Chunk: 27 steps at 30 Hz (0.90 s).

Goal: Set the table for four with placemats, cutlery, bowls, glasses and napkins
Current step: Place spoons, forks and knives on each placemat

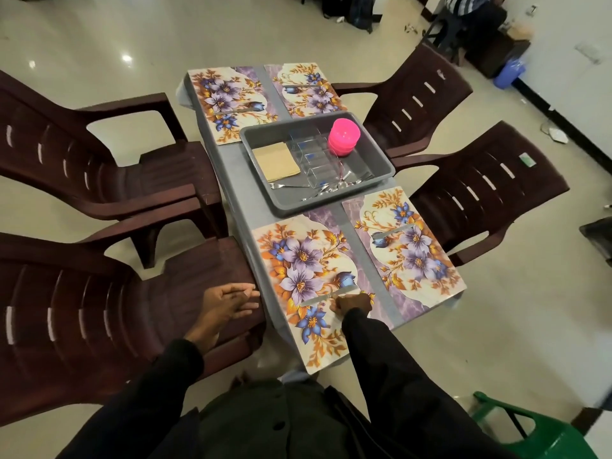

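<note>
Four floral placemats lie on the grey table [231, 180], and each bears a knife. On the near left placemat [308, 260] my right hand [352, 303] pinches the end of a knife [326, 295] that lies flat. My left hand [228, 303] is open, with its fingers spread on the arm of the near brown chair [82, 319]. A grey bin [381, 154] in the middle of the table holds stacked pink bowls [344, 136], clear glasses [308, 154], tan napkins [275, 160] and several forks and spoons [326, 187].
Brown plastic chairs stand on both sides of the table, two on the left [82, 154] and two on the right [480, 187]. A green stool [546, 438] sits at the bottom right. A seated person [470, 11] and bags are at the back.
</note>
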Each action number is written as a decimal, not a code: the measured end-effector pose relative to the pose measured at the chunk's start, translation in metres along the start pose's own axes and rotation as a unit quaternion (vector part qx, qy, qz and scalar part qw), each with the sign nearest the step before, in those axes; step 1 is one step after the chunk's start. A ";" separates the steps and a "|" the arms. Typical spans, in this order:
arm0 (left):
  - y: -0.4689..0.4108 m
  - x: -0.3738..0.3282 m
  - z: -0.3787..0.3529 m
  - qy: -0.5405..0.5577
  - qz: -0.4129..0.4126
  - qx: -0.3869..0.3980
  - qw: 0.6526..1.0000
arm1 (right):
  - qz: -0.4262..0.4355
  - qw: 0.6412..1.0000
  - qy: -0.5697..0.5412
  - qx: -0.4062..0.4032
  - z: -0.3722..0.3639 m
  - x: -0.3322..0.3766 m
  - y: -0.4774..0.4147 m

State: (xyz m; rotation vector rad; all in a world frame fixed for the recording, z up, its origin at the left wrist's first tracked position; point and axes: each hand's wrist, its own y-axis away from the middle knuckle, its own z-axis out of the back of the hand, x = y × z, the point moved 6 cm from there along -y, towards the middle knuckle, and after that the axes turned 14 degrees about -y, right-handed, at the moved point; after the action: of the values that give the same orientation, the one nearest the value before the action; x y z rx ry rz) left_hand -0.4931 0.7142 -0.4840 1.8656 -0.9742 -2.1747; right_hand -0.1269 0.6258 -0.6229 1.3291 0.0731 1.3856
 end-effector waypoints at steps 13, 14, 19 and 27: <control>-0.013 -0.039 -0.049 0.041 -0.021 -0.013 0.999 | 0.124 0.982 -0.057 0.131 0.027 0.134 0.090; -0.017 -0.045 -0.053 0.044 -0.023 -0.016 0.999 | 0.143 0.977 -0.061 0.150 0.027 0.145 0.089; -0.046 -0.074 -0.076 0.060 -0.021 -0.052 0.997 | 0.198 0.955 -0.031 0.219 0.013 0.192 0.056; -0.100 -0.107 -0.120 0.098 0.022 -0.139 0.985 | 0.236 0.929 -0.008 0.284 -0.003 0.259 -0.023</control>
State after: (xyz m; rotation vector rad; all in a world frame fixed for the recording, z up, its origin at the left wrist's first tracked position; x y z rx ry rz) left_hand -0.3260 0.7977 -0.4512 1.8608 -0.6316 -1.9396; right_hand -0.0362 0.8196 -0.4758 1.9289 0.1608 1.8440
